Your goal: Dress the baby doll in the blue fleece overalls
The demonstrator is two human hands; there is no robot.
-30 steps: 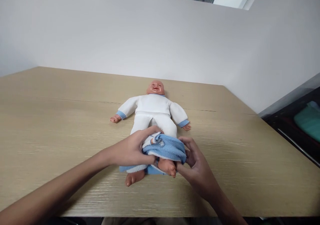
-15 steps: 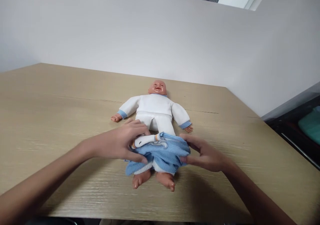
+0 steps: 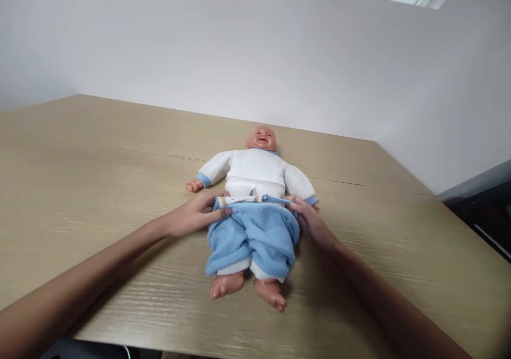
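Note:
A baby doll (image 3: 257,164) in a white top with blue cuffs lies on its back, its head away from me and its bare feet toward me. Fuzzy blue pants (image 3: 253,236) with white hems cover its legs up to the upper thighs. On the left side of the waistband, my left hand (image 3: 195,212) grips the cloth between thumb and fingers. My right hand (image 3: 309,218) pinches the waistband's opposite side, close to the doll's cuff. A strip of white and orange shows along the folded waist edge. Some fingertips are hidden behind the cloth.
The doll rests on a wooden table (image 3: 120,204) with a thin seam across it. Behind the table stands a white wall (image 3: 199,55) with an opening at top right. A dark object (image 3: 479,210) is beyond the table's right edge.
Both hands have moved up the doll's legs, pulling the blue pants from bunched around the shins to the upper thighs. The view has shifted slightly.

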